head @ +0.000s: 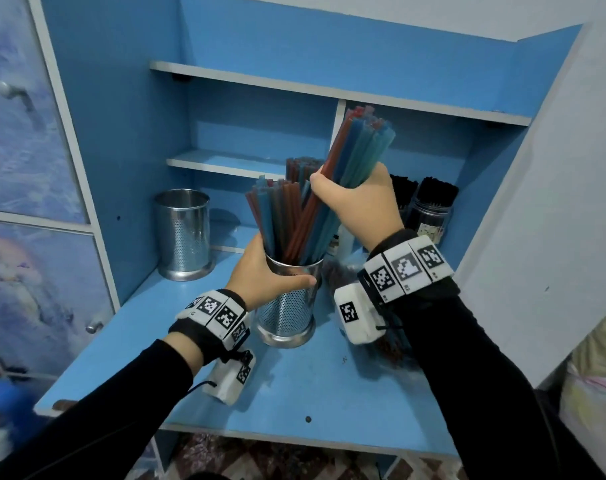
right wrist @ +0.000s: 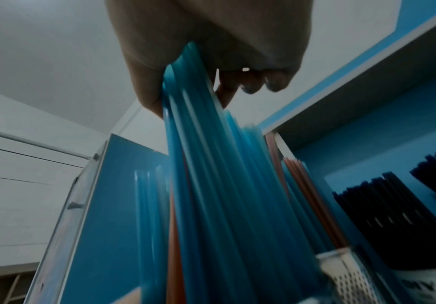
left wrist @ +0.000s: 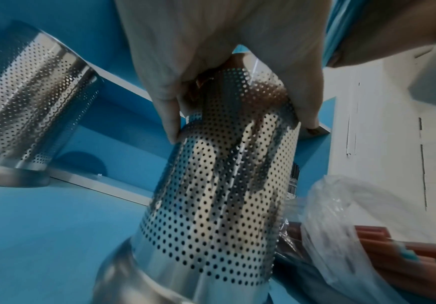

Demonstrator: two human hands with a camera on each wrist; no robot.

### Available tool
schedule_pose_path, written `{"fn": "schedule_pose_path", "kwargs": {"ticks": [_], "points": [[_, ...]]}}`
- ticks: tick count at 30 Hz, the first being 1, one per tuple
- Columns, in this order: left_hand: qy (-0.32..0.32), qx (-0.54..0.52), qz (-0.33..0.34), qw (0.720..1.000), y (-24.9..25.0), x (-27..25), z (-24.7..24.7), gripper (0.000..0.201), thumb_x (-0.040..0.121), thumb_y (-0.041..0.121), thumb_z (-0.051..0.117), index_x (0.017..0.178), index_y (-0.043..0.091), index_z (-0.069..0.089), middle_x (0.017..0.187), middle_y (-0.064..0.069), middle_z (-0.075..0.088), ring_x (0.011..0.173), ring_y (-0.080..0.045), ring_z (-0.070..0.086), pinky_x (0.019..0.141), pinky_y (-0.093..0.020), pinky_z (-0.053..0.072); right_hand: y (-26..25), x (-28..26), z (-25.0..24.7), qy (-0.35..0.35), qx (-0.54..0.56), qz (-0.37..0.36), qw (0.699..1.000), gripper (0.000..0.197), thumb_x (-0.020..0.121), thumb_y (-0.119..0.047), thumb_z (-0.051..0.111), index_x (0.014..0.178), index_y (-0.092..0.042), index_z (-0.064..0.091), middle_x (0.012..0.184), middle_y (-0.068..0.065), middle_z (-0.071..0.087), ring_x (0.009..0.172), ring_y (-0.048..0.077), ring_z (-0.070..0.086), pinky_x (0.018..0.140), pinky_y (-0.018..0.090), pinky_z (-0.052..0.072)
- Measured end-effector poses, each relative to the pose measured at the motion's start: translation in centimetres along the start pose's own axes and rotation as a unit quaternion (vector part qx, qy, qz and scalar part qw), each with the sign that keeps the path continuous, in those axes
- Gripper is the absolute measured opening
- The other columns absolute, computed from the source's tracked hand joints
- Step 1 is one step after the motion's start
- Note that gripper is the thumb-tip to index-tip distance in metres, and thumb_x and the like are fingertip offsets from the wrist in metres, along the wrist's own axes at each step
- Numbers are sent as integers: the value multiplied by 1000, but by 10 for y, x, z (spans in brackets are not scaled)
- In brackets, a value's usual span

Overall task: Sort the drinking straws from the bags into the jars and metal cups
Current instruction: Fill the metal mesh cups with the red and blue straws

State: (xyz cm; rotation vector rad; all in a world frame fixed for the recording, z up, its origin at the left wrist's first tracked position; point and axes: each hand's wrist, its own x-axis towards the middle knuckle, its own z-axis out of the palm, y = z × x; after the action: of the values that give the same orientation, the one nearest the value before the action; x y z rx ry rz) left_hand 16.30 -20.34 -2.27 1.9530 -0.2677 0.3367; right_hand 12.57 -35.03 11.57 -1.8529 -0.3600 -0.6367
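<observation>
A perforated metal cup (head: 289, 311) (left wrist: 224, 195) stands on the blue desk, holding several blue and red straws (head: 280, 216). My left hand (head: 260, 275) (left wrist: 211, 67) grips the cup near its rim. My right hand (head: 357, 206) (right wrist: 211, 47) holds a bundle of blue and red straws (head: 357, 150) (right wrist: 219, 185) tilted, their lower ends inside the cup. A clear plastic bag (left wrist: 341, 226) with more red and blue straws lies to the right of the cup, partly hidden by my right wrist.
A second, empty perforated metal cup (head: 183, 233) (left wrist: 30, 102) stands at the back left. Jars of black straws (head: 429, 206) (right wrist: 398, 222) sit in the right cubby, another holder of red straws (head: 299, 168) behind. Shelves (head: 225, 164) and blue walls close in around.
</observation>
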Motion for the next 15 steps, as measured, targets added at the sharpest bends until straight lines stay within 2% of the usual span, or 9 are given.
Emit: {"fn": "schedule_pose_path", "kwargs": {"ticks": [2, 4, 6, 8, 10, 11, 13, 15], "points": [[-4, 5, 3, 1000, 2, 1, -2, 101, 45, 53, 92, 130, 30, 41, 126, 10, 58, 116, -8, 56, 98, -29, 45, 9, 10, 6, -12, -45, 26, 999, 24, 74, -34, 70, 83, -13, 64, 91, 11, 64, 100, 27, 59, 88, 44, 53], [-7, 9, 8, 1000, 4, 0, -3, 104, 46, 52, 92, 133, 29, 41, 128, 10, 57, 118, -9, 55, 102, -35, 46, 16, 13, 12, -29, -120, 63, 990, 40, 72, -46, 70, 100, -20, 59, 104, 3, 51, 107, 23, 46, 94, 39, 46], [-12, 9, 12, 1000, 4, 0, -3, 106, 45, 54, 91, 135, 29, 42, 130, 8, 57, 121, -11, 54, 104, -40, 46, 21, 10, 15, -60, -174, 96, 978, 56, 69, -58, 72, 113, -30, 50, 108, -3, 36, 105, 19, 34, 91, 31, 35], [-18, 4, 12, 1000, 5, 0, -4, 103, 43, 56, 88, 133, 29, 45, 128, 7, 58, 120, -13, 55, 102, -42, 47, 22, 3, 17, -89, -194, 89, 973, 52, 64, -68, 73, 103, -43, 48, 105, -15, 32, 105, 15, 26, 90, 28, 28], [-19, 3, 13, 1000, 6, 0, -4, 101, 43, 58, 87, 131, 30, 47, 126, 7, 60, 118, -13, 57, 101, -42, 48, 21, -2, 18, -94, -211, 54, 971, 48, 64, -74, 69, 91, -42, 46, 100, -28, 29, 107, 13, 25, 95, 29, 26], [-17, 4, 13, 1000, 6, 0, -4, 100, 43, 57, 88, 130, 31, 47, 125, 7, 59, 117, -13, 57, 100, -42, 48, 19, -4, 18, -79, -218, 21, 973, 50, 65, -74, 68, 96, -40, 48, 103, -28, 33, 111, 13, 28, 98, 30, 27], [-14, 10, 13, 1000, 6, 0, -4, 98, 45, 55, 89, 130, 33, 47, 124, 7, 59, 118, -14, 55, 101, -42, 47, 11, -3, 18, -33, -160, -65, 984, 63, 71, -62, 73, 120, -31, 49, 121, -17, 44, 122, 11, 39, 104, 31, 34], [-17, 14, 15, 1000, 5, 1, -4, 95, 47, 53, 90, 129, 32, 47, 123, 7, 59, 119, -15, 55, 100, -43, 47, 1, -1, 19, -32, -77, -159, 984, 70, 79, -41, 76, 137, -22, 43, 137, -9, 43, 128, 7, 41, 107, 26, 37]]}}
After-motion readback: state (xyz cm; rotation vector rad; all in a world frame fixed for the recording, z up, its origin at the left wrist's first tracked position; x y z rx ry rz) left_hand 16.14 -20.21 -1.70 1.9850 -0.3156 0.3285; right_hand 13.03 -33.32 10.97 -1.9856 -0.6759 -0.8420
